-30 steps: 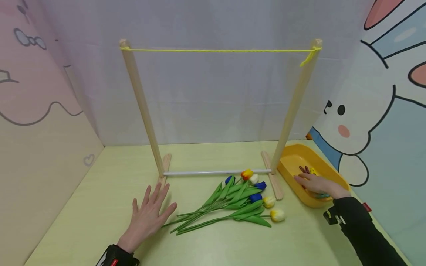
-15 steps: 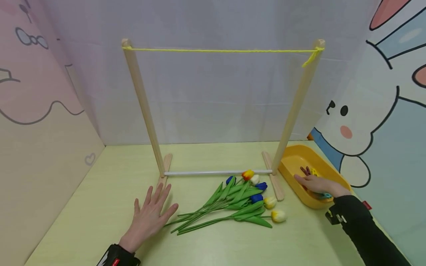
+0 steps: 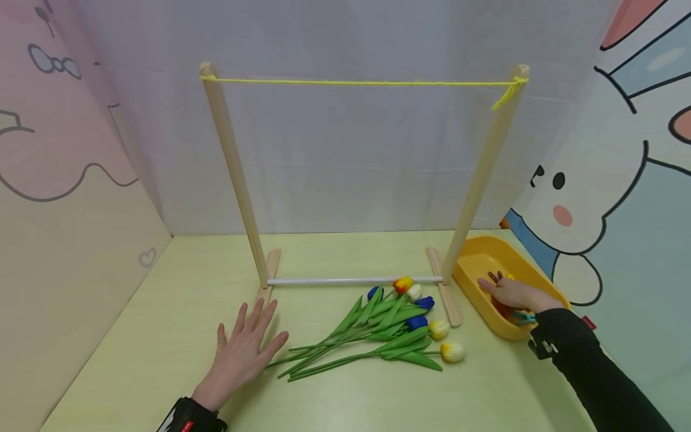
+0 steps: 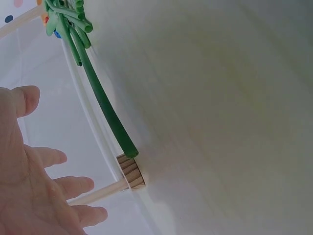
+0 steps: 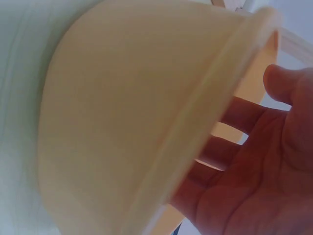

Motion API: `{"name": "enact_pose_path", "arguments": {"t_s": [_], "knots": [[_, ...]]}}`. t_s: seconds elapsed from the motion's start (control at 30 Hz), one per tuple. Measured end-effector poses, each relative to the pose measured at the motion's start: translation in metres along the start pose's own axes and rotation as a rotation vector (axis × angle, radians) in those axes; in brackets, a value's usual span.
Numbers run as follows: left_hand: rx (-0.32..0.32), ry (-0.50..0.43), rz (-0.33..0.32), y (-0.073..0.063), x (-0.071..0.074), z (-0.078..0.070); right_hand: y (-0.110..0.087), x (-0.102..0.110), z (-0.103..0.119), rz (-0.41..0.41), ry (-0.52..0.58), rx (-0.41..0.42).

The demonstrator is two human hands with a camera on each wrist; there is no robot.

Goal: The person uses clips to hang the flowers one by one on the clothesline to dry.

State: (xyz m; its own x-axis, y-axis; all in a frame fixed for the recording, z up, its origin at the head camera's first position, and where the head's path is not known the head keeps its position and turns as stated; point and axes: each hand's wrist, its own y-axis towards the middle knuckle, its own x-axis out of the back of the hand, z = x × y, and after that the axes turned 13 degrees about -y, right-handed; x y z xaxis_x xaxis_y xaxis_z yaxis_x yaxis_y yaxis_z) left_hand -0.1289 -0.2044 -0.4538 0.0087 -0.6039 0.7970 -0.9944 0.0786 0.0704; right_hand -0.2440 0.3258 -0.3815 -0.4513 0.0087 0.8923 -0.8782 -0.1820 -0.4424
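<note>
My left hand (image 3: 240, 354) is held with fingers spread, close to the stem ends of several artificial tulips (image 3: 372, 336) with blue, white, yellow and orange-red heads. In the left wrist view that hand (image 4: 34, 181) holds nothing, and one green stem (image 4: 105, 105) lies apart from it. My right hand (image 3: 515, 294) reaches into a yellow plastic tray (image 3: 472, 255) over small brown, yellow and teal pieces (image 3: 523, 317), too covered to identify. In the right wrist view the tray's rim (image 5: 210, 98) hides that hand's fingertips; its thumb stands away from the fingers.
Behind the tulips stands a frame of two wooden posts (image 3: 232, 156) on flat wooden feet (image 3: 449, 306). A white rod (image 3: 335, 281) joins them low down, and a yellow string (image 3: 351, 82) is tied across their tops. Printed cloth walls (image 3: 637, 240) enclose the table (image 3: 335, 408).
My right hand shifts slightly within the tray, its fingers reaching lower among the small pieces and its wrist turning a little. The left hand and the tulips stay put.
</note>
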Motion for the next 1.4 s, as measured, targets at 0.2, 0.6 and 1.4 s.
{"name": "enact_pose_path", "arguments": {"t_s": [0.2, 0.6, 1.4], "knots": [[0.001, 0.005, 0.001, -0.001, 0.000, 0.001, 0.002, -0.003, -0.004, -0.095, 0.066, -0.025], [-0.014, 0.007, -0.002, -0.002, 0.002, -0.001, 0.002, -0.013, -0.011, -0.490, 0.030, 0.022], [-0.215, 0.074, 0.050, -0.003, -0.001, -0.003, -0.020, -0.013, 0.010, -0.701, 0.254, -0.042]]}}
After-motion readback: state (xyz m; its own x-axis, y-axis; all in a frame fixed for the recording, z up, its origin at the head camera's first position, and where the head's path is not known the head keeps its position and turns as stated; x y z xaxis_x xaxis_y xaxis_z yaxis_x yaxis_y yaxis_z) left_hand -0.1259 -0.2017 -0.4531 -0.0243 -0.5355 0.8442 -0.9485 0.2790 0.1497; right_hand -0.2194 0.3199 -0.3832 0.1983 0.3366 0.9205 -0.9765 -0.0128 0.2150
